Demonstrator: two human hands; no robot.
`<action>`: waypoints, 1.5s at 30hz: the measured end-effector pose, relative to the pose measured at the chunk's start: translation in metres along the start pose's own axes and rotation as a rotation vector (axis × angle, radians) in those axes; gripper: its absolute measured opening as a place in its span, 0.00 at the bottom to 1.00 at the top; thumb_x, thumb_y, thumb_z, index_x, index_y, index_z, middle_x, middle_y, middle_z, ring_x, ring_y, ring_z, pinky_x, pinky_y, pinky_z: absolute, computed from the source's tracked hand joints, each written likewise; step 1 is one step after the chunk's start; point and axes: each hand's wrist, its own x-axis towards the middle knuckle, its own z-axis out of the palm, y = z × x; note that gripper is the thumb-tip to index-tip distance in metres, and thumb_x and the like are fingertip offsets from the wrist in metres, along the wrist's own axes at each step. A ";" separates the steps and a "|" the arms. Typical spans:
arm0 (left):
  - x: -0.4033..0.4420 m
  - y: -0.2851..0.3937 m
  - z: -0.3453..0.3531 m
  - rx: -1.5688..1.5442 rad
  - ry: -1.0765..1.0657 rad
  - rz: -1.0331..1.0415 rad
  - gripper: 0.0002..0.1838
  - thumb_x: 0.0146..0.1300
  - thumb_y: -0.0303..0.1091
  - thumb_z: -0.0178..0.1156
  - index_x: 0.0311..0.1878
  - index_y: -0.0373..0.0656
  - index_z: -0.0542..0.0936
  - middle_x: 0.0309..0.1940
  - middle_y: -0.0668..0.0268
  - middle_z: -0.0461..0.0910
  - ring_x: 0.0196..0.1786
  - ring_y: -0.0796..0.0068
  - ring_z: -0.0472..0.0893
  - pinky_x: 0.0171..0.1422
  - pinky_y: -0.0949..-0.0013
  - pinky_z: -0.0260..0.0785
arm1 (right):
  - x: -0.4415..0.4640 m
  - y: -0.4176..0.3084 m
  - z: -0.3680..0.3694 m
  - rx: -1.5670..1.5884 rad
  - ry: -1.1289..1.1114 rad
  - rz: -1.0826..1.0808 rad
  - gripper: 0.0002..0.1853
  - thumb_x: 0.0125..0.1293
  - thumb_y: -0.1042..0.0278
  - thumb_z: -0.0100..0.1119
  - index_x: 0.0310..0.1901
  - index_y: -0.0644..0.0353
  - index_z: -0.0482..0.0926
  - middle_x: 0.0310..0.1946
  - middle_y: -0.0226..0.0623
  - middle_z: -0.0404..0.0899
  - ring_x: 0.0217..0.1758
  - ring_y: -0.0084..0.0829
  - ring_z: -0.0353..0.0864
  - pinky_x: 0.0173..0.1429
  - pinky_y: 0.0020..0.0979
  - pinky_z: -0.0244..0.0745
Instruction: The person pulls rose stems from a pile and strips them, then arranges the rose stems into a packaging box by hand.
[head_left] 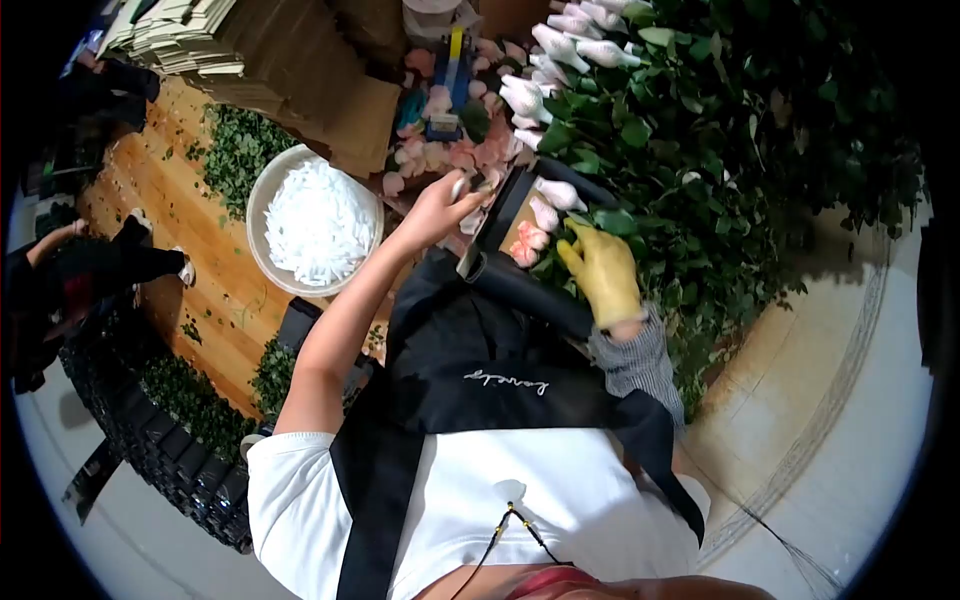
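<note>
My bare left hand point(440, 212) is closed, with a small white piece point(459, 187) at its fingertips, beside a dark-edged tray point(488, 225). My right hand point(603, 272) wears a yellow glove and has a grey knit cuff at the wrist. Its thumb and forefinger are apart, close to the leafy stems; its other fingers are partly hidden. Between the hands, pink roses point(530, 240) lie in the tray, two of them in pale sleeves point(545, 212). Loose pink petals point(465, 155) are scattered beyond my left hand.
A white tub point(378, 222) of small white pieces stands at left. Stacked cardboard sheets point(260, 70) rise behind it. Leafy rose stems point(690, 190) with sleeved heads point(560, 50) fill the right. A blue tool point(450, 95) lies among petals. Another person point(90, 260) is at far left.
</note>
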 end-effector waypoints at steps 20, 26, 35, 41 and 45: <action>0.032 0.039 0.067 0.383 -0.045 0.554 0.13 0.66 0.42 0.64 0.41 0.40 0.84 0.34 0.57 0.80 0.40 0.51 0.82 0.42 0.56 0.75 | 0.020 0.022 0.033 -0.372 -0.294 0.213 0.27 0.65 0.41 0.62 0.35 0.64 0.86 0.33 0.47 0.87 0.38 0.48 0.87 0.45 0.44 0.82; 0.026 0.001 0.057 -0.386 0.249 0.028 0.10 0.65 0.32 0.59 0.37 0.35 0.83 0.31 0.59 0.82 0.35 0.58 0.83 0.43 0.58 0.74 | 0.021 0.025 0.050 -0.353 -0.165 0.243 0.24 0.61 0.45 0.68 0.31 0.65 0.84 0.30 0.50 0.85 0.34 0.50 0.85 0.43 0.48 0.81; 0.033 -0.002 0.036 -0.094 -0.266 0.151 0.19 0.65 0.46 0.65 0.46 0.37 0.80 0.35 0.52 0.84 0.38 0.60 0.83 0.47 0.58 0.74 | 0.008 0.029 0.035 -0.382 0.181 0.025 0.10 0.65 0.60 0.64 0.31 0.57 0.83 0.23 0.45 0.82 0.28 0.51 0.82 0.36 0.50 0.78; 0.048 0.049 0.078 0.319 -0.067 0.171 0.20 0.68 0.52 0.60 0.41 0.41 0.85 0.33 0.54 0.85 0.38 0.53 0.86 0.39 0.53 0.77 | 0.018 0.038 0.041 -0.364 -0.007 0.206 0.09 0.64 0.60 0.64 0.39 0.53 0.87 0.30 0.45 0.86 0.31 0.48 0.85 0.37 0.47 0.81; 0.047 0.041 0.087 0.317 0.121 0.295 0.18 0.66 0.48 0.62 0.34 0.42 0.85 0.31 0.58 0.83 0.34 0.56 0.85 0.36 0.56 0.76 | 0.022 0.031 0.044 -0.347 0.116 0.174 0.11 0.61 0.56 0.67 0.39 0.53 0.88 0.32 0.41 0.87 0.34 0.47 0.87 0.40 0.47 0.82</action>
